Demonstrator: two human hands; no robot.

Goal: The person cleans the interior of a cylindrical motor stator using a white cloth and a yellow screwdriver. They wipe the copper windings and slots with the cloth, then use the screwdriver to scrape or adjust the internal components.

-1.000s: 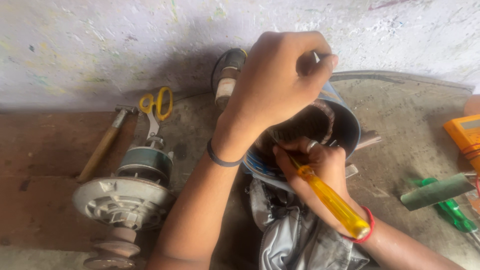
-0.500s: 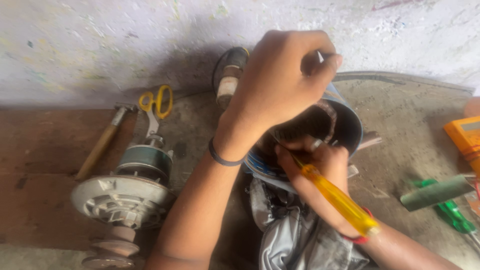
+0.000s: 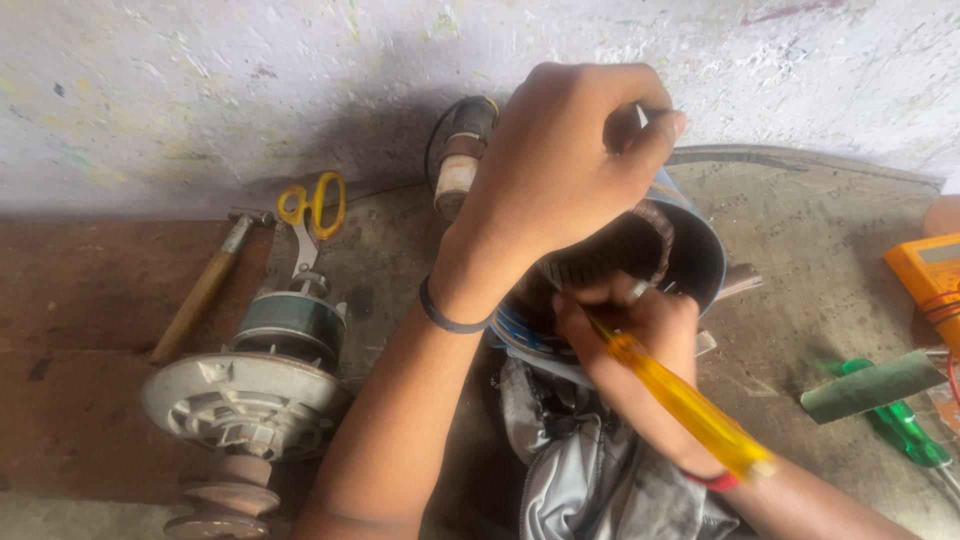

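**Both hands at the motor shell, screwdriver angled in**

At the far left a wooden-handled hammer point(image 3: 205, 285) lies slanted on the worn brown surface, well apart from the work. Next to it, yellow-handled scissors point(image 3: 312, 208) rest above a grey metal rotor assembly with a ribbed end plate and stepped pulley point(image 3: 252, 400), which stands untouched.

In the middle, the left hand point(image 3: 560, 165) is clenched over the rim of the round grey metal motor housing with copper windings inside point(image 3: 690, 250), thumb and forefinger pinched on something small and pale that is too hidden to identify. Compared with a second ago this hand sits slightly lower and nearer the rim; the housing itself has not shifted and rests on a crumpled grey cloth point(image 3: 590, 480).

Just below, the right hand point(image 3: 640, 345) is closed round a screwdriver with a translucent yellow handle point(image 3: 690, 405), its tip hidden inside the housing. The handle has swung a little more to the right than before, which suggests prying or working at the windings is under way.

To the right lie a green-handled screwdriver point(image 3: 905, 430) and an orange multimeter point(image 3: 930, 275) at the edge.
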